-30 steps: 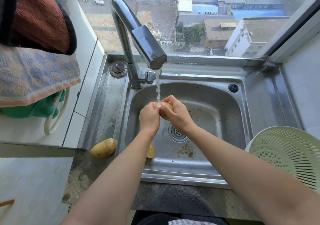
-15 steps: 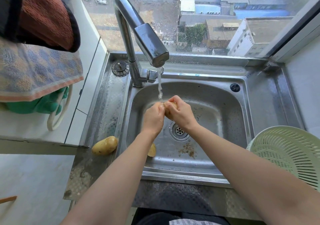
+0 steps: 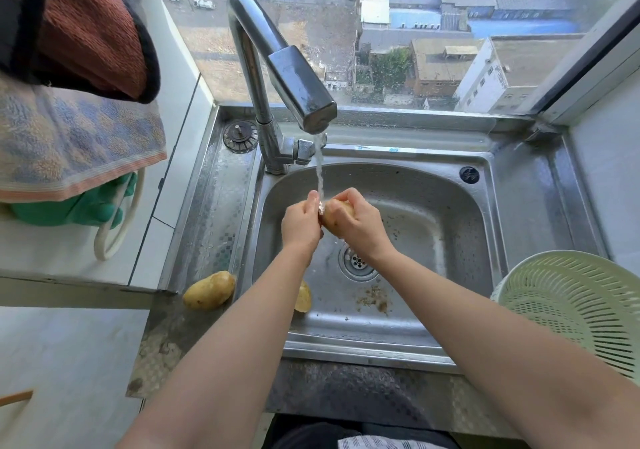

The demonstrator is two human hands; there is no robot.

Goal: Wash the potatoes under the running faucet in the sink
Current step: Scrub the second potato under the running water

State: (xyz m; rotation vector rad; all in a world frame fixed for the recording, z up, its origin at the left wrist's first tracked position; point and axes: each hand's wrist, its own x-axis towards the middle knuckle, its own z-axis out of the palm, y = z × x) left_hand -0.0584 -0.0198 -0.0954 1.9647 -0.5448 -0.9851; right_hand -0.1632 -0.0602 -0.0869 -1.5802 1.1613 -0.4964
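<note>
Water runs from the chrome faucet (image 3: pixel 298 88) into the steel sink (image 3: pixel 450 206). The stream lands on a potato (image 3: pixel 335 218) that both hands hold over the basin. My right hand (image 3: pixel 360 223) wraps the potato from the right. Fingers of my left hand (image 3: pixel 300 222) press on its left end. A second potato (image 3: pixel 303 297) lies on the sink floor, half hidden by my left forearm. A third potato (image 3: pixel 209 290) rests on the counter ledge left of the sink.
A pale green colander (image 3: pixel 575 306) stands on the right counter. The drain (image 3: pixel 357 261) sits mid-basin with dirt specks (image 3: pixel 374 298) near it. A sink strainer plug (image 3: pixel 240 135) lies by the faucet base. Towels (image 3: pixel 76 130) and green gloves (image 3: pixel 79 206) hang at left.
Both hands have stayed under the stream and shifted their grip slightly, with more of the potato showing between them. The other two potatoes have not moved.
</note>
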